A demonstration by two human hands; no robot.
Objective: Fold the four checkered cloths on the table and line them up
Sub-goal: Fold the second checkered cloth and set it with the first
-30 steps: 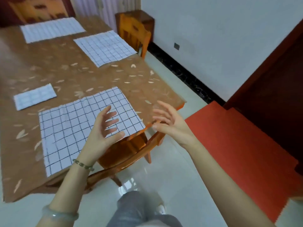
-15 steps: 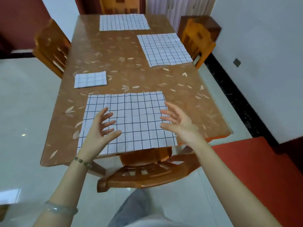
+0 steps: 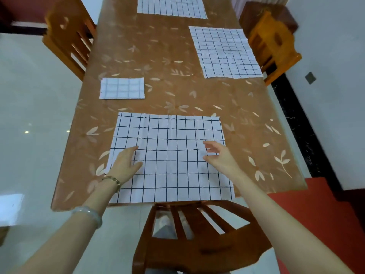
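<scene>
The view has swung round from the corner to face the brown, flower-patterned bench [image 3: 177,91] squarely. Both hands have come forward over the nearest unfolded white cloth with a thin black check [image 3: 169,155]. It lies flat along the near edge, faintly creased, its front hem at the bench's lip. The left hand [image 3: 124,165] lies on the cloth's left part, fingers straight and together, holding nothing. The right hand [image 3: 219,157] is over the right part, fingers loosely spread, gripping nothing; whether it touches the fabric I cannot tell. This looks like the start of the second fold. One small folded checkered cloth [image 3: 122,88] sits beyond, near the left edge, apart. Two more lie unfolded: a checkered cloth by the right edge [image 3: 225,53] and a checkered cloth at the far end [image 3: 171,6].
</scene>
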